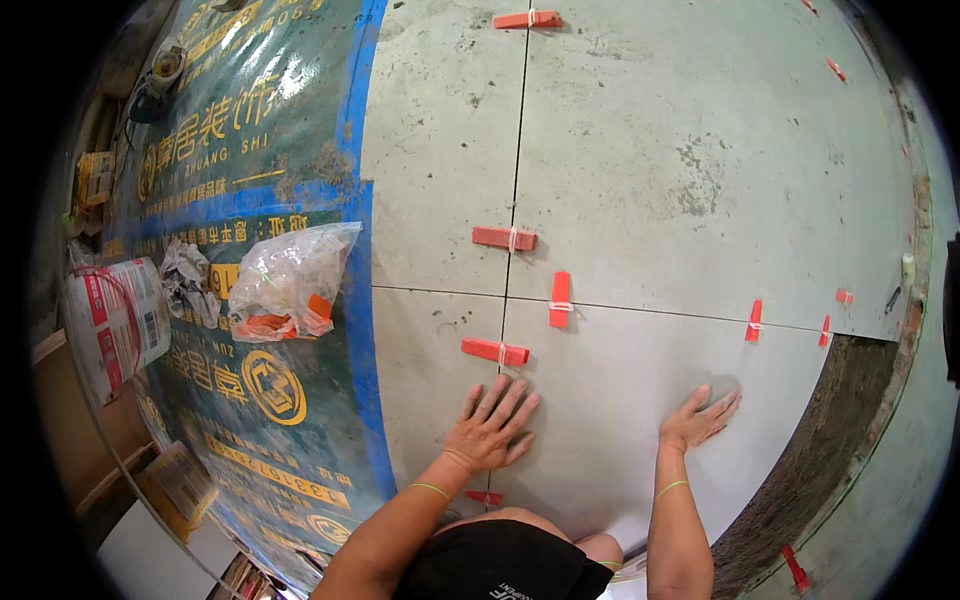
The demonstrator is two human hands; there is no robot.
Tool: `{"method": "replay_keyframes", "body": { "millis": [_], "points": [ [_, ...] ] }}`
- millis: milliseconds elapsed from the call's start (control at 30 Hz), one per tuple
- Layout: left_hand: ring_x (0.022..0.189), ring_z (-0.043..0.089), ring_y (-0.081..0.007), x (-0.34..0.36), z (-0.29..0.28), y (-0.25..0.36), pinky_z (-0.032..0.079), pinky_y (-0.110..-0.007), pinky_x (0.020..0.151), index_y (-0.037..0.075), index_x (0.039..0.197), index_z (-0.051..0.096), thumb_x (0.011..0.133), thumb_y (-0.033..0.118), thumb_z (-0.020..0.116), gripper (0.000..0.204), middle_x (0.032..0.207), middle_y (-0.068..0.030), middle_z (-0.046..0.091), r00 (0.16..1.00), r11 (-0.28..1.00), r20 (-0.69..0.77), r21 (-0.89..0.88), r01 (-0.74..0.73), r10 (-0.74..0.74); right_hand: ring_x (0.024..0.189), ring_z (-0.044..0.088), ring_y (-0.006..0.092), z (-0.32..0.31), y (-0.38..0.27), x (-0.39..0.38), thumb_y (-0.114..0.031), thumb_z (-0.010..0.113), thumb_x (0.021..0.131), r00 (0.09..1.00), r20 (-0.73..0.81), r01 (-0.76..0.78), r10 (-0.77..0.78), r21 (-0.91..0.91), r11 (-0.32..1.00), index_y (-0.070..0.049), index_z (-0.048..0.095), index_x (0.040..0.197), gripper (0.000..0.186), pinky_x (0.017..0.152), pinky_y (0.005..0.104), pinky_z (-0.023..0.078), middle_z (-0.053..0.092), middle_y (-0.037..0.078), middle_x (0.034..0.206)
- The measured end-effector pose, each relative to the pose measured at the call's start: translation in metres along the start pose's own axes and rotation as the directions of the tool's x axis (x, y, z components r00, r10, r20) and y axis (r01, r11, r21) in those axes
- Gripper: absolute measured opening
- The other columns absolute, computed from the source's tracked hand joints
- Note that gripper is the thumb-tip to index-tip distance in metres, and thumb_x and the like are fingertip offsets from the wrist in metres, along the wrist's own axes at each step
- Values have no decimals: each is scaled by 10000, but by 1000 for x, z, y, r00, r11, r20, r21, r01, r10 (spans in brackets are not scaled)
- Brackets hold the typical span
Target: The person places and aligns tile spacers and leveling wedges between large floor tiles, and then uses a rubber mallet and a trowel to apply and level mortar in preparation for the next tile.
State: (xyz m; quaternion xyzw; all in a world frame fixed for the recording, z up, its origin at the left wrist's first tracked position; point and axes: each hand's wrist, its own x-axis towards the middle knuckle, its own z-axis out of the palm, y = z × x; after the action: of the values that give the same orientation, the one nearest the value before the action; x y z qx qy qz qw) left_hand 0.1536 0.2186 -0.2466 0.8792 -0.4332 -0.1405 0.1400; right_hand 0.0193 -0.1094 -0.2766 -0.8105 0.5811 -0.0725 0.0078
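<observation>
My left hand point(490, 428) lies palm down with fingers spread on a grey tile point(430, 435), across the joint just below a red levelling wedge point(482, 350) with a white clip. My right hand point(698, 418) rests open on the lighter tile point(610, 380) to the right, fingers pointing away from me. Both hands hold nothing. More wedges in white clips sit along the seams: one above my left hand point(495, 238), a vertical one near the crossing point(560, 300), and others at right point(753, 320). Another wedge point(478, 498) shows under my left wrist.
A printed green protective sheet point(200, 390) with blue tape covers the left side, holding a clear bag of orange pieces point(285, 280), crumpled wrapping point(185, 280) and a white sack point(115, 325). A dark rough strip point(825, 420) borders the tiles at right. A cable point(130, 470) runs at lower left.
</observation>
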Motion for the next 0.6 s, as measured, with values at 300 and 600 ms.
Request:
{"method": "replay_keyframes", "body": {
  "millis": [300, 600],
  "points": [
    [1550, 238, -278, 1, 1, 1, 40, -523, 1265, 227, 1552, 429, 901, 549, 587, 743, 1646, -61, 338, 1000, 999, 29, 38, -8, 7, 1484, 303, 394, -1, 2, 6, -517, 424, 1051, 999, -11, 41, -41, 5, 999, 64, 335, 1531, 759, 1211, 505, 225, 320, 252, 1596],
    [1546, 250, -281, 0, 1, 0, 49, -535, 1262, 218, 1554, 426, 910, 540, 575, 735, 1644, -65, 338, 1000, 999, 28, 44, -16, 15, 1486, 303, 391, -1, 2, 8, -516, 427, 1050, 999, -17, 37, -37, 4, 999, 77, 336, 1525, 765, 1209, 503, 232, 322, 252, 1596]
  ]
}}
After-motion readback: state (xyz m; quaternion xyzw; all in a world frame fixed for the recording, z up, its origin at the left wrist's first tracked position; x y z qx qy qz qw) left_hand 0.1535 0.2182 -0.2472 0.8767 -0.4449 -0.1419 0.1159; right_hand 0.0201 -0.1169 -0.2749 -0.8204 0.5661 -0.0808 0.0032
